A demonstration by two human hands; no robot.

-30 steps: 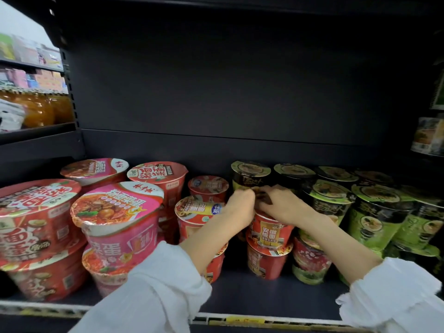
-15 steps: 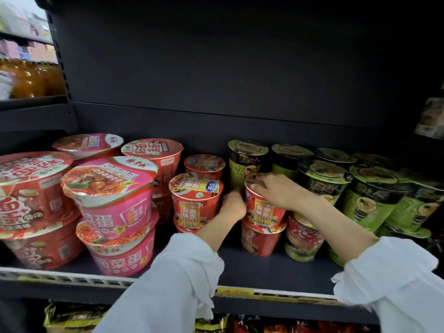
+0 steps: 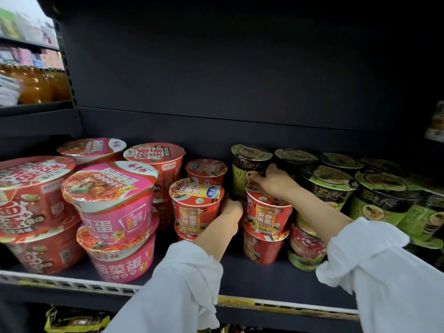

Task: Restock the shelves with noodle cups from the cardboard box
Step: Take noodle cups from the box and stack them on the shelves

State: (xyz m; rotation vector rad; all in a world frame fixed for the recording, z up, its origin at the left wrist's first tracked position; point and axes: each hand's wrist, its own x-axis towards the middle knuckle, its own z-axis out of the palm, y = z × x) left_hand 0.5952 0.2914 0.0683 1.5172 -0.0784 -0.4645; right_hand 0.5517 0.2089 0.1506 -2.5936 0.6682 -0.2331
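The red noodle cup [image 3: 268, 213] the person is putting away sits on top of another red cup [image 3: 262, 246] near the middle of the dark shelf [image 3: 252, 275]. It stands upright and looks like it is already in its place, so this cup seems nearly done. Just to its left is a second stack of red cups [image 3: 195, 207], and the two stacks stand apart with a small gap between them. The shelf already holds a lot: big pink bowls [image 3: 113, 200] and big red bowls [image 3: 31, 200] on the left, and green and black cups [image 3: 384, 195] on the right. The cardboard box is not in view, so I cannot tell how many cups are left to put out. The right hand [image 3: 274, 182] reaches over the top of the cup, with its fingers bent down on the lid and its thumb sticking up. The left hand [image 3: 231, 209] is pushed into the gap between the two stacks, next to the cup's side. Its fingers are hidden behind the cups, so I cannot tell if they are spread or gripping. Both arms wear white sleeves [image 3: 182, 284].
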